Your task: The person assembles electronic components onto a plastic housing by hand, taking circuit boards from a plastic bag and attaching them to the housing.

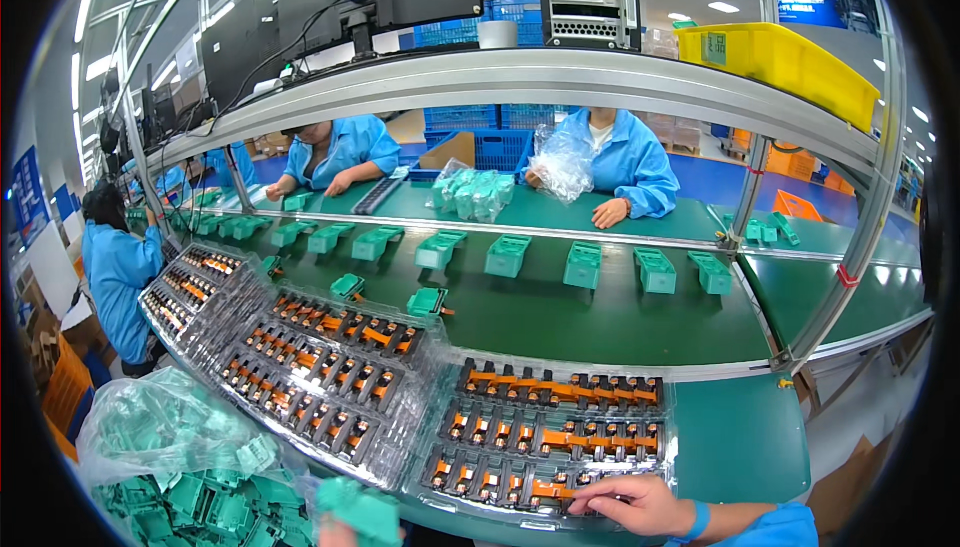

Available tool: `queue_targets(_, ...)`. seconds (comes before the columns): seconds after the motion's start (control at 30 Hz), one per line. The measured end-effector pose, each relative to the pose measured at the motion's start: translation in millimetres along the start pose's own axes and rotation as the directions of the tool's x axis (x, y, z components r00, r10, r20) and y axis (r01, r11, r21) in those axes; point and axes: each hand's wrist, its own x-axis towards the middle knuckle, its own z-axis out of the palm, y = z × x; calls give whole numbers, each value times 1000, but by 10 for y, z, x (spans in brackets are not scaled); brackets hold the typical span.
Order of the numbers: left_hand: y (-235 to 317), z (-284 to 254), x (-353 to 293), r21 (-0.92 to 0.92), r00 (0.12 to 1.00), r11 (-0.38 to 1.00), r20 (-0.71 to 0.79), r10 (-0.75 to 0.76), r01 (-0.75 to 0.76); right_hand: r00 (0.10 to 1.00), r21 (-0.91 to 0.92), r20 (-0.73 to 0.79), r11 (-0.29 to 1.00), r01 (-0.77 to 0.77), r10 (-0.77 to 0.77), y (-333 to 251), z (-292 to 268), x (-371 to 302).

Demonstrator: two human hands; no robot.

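My left hand [338, 535] is at the lower edge, partly out of view and blurred, with its fingers round a green plastic housing [362, 509]. My right hand [635, 503] reaches over the front row of the nearest clear plastic tray [660, 427]. Its fingers are drawn together at the end of an orange flat cable [550, 490] on a small black part; the fingertips partly hide the contact. Several black parts with orange cables sit in rows in this tray and in the clear tray [425, 387] to its left.
A plastic bag [150, 417] of green housings stands at lower left. Green housings [505, 256] line the green conveyor [640, 332]; two with parts attached [426, 302] lie nearer. Co-workers in blue [640, 162] sit opposite. A metal shelf [560, 72] with a yellow bin [780, 67] crosses above.
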Motion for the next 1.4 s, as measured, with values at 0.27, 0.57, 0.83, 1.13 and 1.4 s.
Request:
queue_targets(0.27, -467, -50, 252, 121, 948, 947, -154, -279, 298, 997, 40, -52, 998, -49, 52, 131, -27, 83)
queue_targets(0.57, -769, -119, 445, 327, 972, 927, -203, -121, 184, 984, 83, -53, 983, -166, 170, 55, -40, 183)
queue_targets(0.83, -815, 29, 568, 336, 974, 915, -107, -199, 224, 971, 97, -39, 968, -233, 238, 93, -51, 287)
queue_targets(1.13, -1097, 82, 781, 582, 996, 810, 78, 38, -76, 924, -48, -373, 992, -113, 87, 199, -96, 394)
queue_targets(1.4, -1159, -1, 868, 755, 978, 622, 168, 122, -207, 972, -562, -109, 819, 112, -208, 293, -72, 748)
